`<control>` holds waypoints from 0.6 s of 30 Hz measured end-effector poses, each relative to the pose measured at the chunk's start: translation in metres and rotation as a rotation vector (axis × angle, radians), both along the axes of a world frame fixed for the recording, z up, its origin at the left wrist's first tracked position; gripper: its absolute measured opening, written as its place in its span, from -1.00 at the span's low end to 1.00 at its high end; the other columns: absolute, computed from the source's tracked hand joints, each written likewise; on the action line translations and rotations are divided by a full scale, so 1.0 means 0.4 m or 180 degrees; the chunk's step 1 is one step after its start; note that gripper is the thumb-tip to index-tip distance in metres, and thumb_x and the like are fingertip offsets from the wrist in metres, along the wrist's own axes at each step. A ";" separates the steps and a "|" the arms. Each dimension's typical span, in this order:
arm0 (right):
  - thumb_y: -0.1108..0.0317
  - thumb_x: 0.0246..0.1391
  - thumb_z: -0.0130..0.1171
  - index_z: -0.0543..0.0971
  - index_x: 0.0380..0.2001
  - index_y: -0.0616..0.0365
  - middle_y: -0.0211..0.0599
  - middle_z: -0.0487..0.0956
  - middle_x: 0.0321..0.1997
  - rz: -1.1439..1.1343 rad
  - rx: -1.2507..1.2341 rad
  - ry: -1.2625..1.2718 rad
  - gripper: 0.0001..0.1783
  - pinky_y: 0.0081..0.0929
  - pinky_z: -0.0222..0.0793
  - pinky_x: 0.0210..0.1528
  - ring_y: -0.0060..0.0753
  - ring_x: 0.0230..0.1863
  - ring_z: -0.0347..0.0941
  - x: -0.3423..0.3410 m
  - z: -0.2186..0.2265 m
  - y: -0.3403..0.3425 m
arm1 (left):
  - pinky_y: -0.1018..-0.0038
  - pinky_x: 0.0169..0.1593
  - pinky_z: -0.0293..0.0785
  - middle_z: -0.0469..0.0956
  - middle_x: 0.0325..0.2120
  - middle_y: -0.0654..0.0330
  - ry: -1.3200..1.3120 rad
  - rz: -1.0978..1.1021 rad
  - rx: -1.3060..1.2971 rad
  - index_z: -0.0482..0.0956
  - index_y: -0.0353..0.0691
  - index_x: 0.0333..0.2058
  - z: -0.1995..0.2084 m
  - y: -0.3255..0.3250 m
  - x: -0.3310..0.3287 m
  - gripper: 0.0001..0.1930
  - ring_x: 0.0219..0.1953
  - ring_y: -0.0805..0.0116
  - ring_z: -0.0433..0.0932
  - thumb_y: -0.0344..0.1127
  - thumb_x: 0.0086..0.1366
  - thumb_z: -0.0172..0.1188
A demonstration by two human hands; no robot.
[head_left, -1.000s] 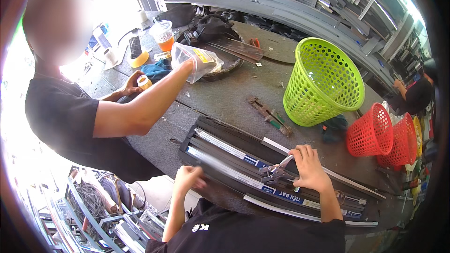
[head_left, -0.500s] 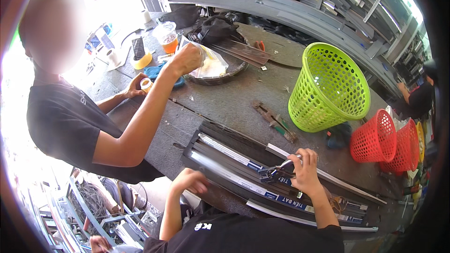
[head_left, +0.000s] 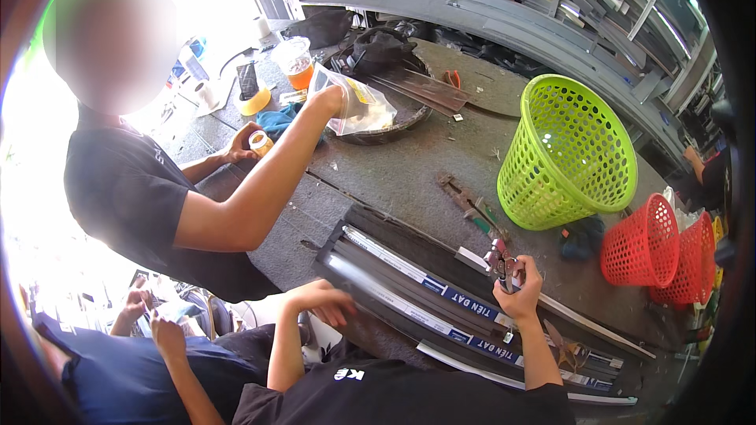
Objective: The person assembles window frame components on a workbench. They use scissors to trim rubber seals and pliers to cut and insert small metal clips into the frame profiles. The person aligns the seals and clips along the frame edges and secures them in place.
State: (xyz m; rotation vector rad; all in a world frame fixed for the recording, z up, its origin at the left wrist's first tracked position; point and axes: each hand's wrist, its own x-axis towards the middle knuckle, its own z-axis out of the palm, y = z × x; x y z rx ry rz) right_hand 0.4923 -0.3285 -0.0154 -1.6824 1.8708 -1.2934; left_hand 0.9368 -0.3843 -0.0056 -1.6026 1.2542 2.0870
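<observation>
My right hand [head_left: 521, 293] is closed around a plier-like metal hand tool [head_left: 502, 266], its head pointing up and away over the table. The exact kind of tool is not clear. My left hand [head_left: 323, 301] hangs empty with loosely spread fingers, slightly blurred, near the left end of the long dark metal profiles [head_left: 378, 279]. These profiles lie side by side, with blue and white label strips along them. Just beyond the tool lies a worn long-handled tool with green grips [head_left: 472, 206]. A small tag [head_left: 508, 338] shows beside my right wrist.
A green perforated basket [head_left: 563, 153] stands beyond my right hand, with red baskets [head_left: 639, 242] farther right. Across the table, a person in black [head_left: 220, 212] holds a small jar [head_left: 260, 142] and reaches into a clear bag [head_left: 358, 106]. Another person in blue [head_left: 142, 378] is at lower left.
My right hand has turned the tool upward and away, off the profiles. My left hand stays open nearby. The person in blue has come into view, and the co-worker's hand is deeper in the bag.
</observation>
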 end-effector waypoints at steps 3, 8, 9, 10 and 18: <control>0.41 -0.35 0.43 0.46 -0.35 0.13 -0.46 0.40 -0.57 -0.0012 0.0055 -0.0188 -0.58 -0.58 0.20 -0.51 -0.59 -0.58 0.28 -0.012 -0.002 0.003 | 0.47 -0.18 0.65 0.75 -0.33 0.08 0.0022 -0.0014 0.0008 0.76 -0.16 -0.13 0.010 -0.005 -0.015 -0.54 -0.35 0.30 0.74 0.09 0.37 0.08; 0.42 -0.32 0.43 0.45 -0.40 0.11 -0.51 0.39 -0.61 -0.0002 0.0093 -0.0327 -0.62 -0.62 0.14 -0.55 -0.67 -0.61 0.24 -0.019 0.001 0.003 | 0.44 -0.19 0.64 0.74 -0.39 0.14 -0.0925 -0.0932 -0.0684 0.75 -0.19 -0.20 0.282 0.009 -0.108 -0.51 -0.36 0.31 0.73 0.14 0.41 0.09; 0.41 -0.31 0.44 0.45 -0.40 0.10 -0.51 0.39 -0.61 0.0024 0.0107 -0.0311 -0.62 -0.61 0.14 -0.55 -0.67 -0.62 0.23 -0.018 0.002 0.004 | 0.40 -0.20 0.63 0.72 -0.41 0.11 -0.0397 -0.0981 -0.1610 0.73 -0.23 -0.26 0.380 0.025 -0.113 -0.49 -0.33 0.27 0.72 0.14 0.42 0.08; 0.41 -0.31 0.44 0.45 -0.40 0.10 -0.51 0.40 -0.61 0.0055 0.0096 -0.0319 -0.62 -0.61 0.14 -0.55 -0.66 -0.62 0.24 -0.020 0.003 0.003 | 0.32 -0.24 0.61 0.70 -0.40 0.11 0.0307 -0.1020 -0.2719 0.72 -0.22 -0.27 0.490 0.047 -0.105 -0.60 -0.33 0.20 0.70 0.01 0.40 0.13; 0.39 -0.29 0.46 0.47 -0.35 0.12 -0.51 0.42 -0.59 0.0115 0.0161 -0.0336 -0.60 -0.61 0.17 -0.56 -0.68 -0.59 0.27 -0.019 0.009 0.016 | 0.29 -0.27 0.57 0.68 -0.43 0.12 -0.0704 -0.1007 -0.5988 0.70 -0.21 -0.36 0.522 -0.322 -0.269 -0.73 -0.35 0.20 0.68 -0.13 0.31 0.17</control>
